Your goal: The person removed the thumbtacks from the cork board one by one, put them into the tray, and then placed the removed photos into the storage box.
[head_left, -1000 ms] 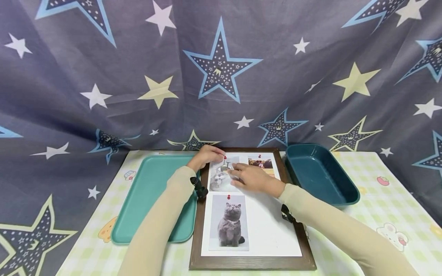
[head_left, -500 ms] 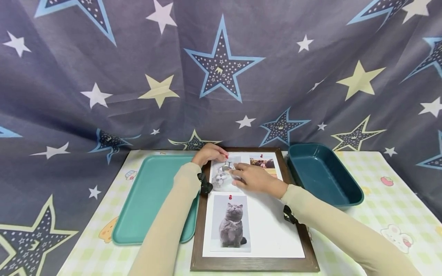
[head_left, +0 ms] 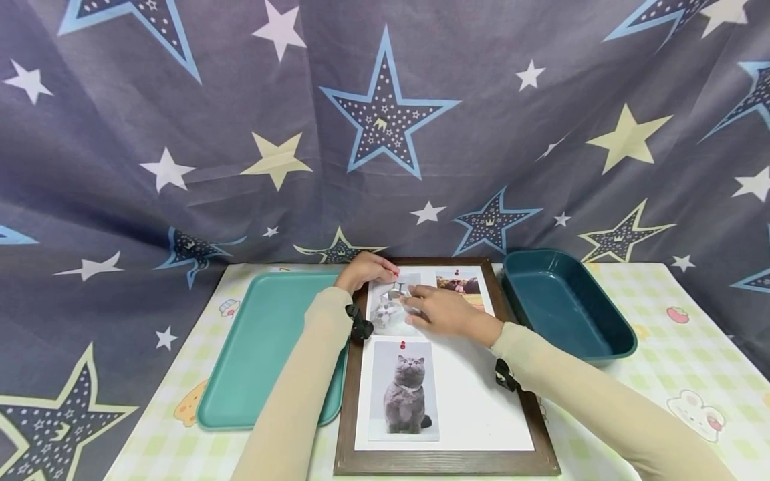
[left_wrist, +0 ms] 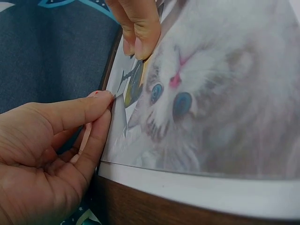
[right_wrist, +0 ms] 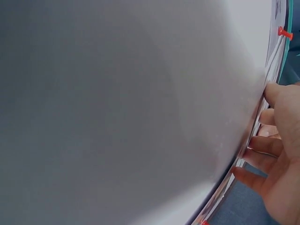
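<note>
- Green tray: lies near the left edge of the tabletop.
- Left hand: pinches a red pin between its fingertips, close to the top-left corner of the framed board.
- Kitten photo: lies at that same corner, pin at its top edge. Caution: sideways force on the pin could tear or skew the paper.
- Right hand: fingers slightly apart, fingertips resting on the kitten photo. Caution: dragging them could shift the print; releasing pressure could let it slip.
- Dark teal bin: stands beside the board's right edge.
</note>
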{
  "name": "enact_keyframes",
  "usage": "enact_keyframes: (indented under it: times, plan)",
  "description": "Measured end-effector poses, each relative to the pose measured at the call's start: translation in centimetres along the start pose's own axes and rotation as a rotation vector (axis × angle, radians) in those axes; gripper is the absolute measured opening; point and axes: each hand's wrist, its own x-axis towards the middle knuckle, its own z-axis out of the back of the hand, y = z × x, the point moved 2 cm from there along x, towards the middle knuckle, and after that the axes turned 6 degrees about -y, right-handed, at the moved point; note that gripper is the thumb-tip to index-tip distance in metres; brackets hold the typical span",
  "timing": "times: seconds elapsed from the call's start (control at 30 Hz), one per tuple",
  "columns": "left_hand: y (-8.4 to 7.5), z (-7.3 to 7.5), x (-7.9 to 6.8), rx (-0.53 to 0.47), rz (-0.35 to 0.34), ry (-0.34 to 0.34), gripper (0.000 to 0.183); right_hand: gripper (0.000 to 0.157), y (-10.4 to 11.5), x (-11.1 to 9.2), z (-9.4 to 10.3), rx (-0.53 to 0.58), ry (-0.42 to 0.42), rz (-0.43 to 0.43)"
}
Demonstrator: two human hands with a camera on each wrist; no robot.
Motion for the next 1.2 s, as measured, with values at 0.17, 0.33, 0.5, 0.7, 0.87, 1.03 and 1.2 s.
enact_keyframes:
  times: [0.17,0.33,0.5,0.7,0.87,1.03,1.2]
  plan:
    - [0.07,-0.04,0.24,0.019,0.007,0.004,0.027,0.048,0.03,-0.02,0.04,0.008,0.001,-0.006]
    - [0.16,-0.16,0.26,0.043,0.008,0.014,0.027,0.048,0.12,-0.26,-0.10,0.008,-0.008,-0.003]
    - [0.13,-0.18,0.11,0.048,0.009,0.030,0.026,0.047,0.20,-0.45,-0.08,0.000,-0.021,0.005]
    - [0.04,0.09,0.43,0.037,-0.003,0.033,0.025,0.047,0.17,-0.19,0.15,0.013,-0.022,-0.001]
    - [0.09,0.44,0.51,0.025,0.001,0.012,0.025,0.047,0.24,0.30,0.34,0.012,-0.007,0.001]
    - [0.20,0.41,0.27,0.001,0.013,0.016,0.027,0.047,0.32,0.27,0.41,0.000,-0.004,0.005]
    - [0.35,0.22,0.28,-0.004,0.015,0.038,0.027,0.048,0.24,0.10,0.21,-0.010,0.008,-0.003]
